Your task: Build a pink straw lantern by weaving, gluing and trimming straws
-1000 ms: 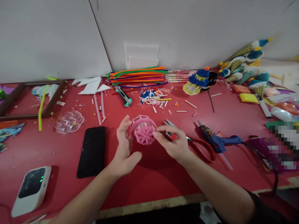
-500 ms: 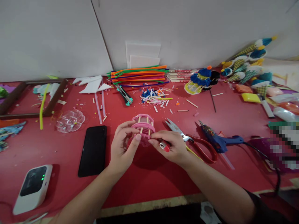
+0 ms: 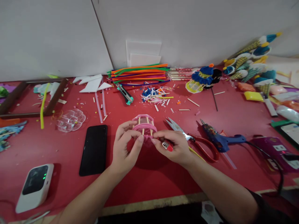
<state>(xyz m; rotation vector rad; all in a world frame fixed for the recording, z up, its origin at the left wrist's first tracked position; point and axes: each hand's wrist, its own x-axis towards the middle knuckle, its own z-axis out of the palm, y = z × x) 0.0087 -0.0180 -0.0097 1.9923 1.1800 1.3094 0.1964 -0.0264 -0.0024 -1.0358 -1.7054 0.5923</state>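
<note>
1 pink cage [image 3: 144,125] between grips [image 3: 125,147] [image 3: 176,146]

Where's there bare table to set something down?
Between the white device and the phone; also between the pink frame and the table's front edge, flanked by your forearms. Crowded: the far side, with clippings and pipe cleaners; rightward, scissors and glue gun.

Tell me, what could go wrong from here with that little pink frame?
The pink frame has thin sticks, so too firm a squeeze from the left hand might bend or loosen them.
The right hand, at the frame's edge, holds a red object, perhaps a lighter, which could knock the frame.
The scissors lie beside that hand, blades slightly apart, so a stray move might nick it.
</note>
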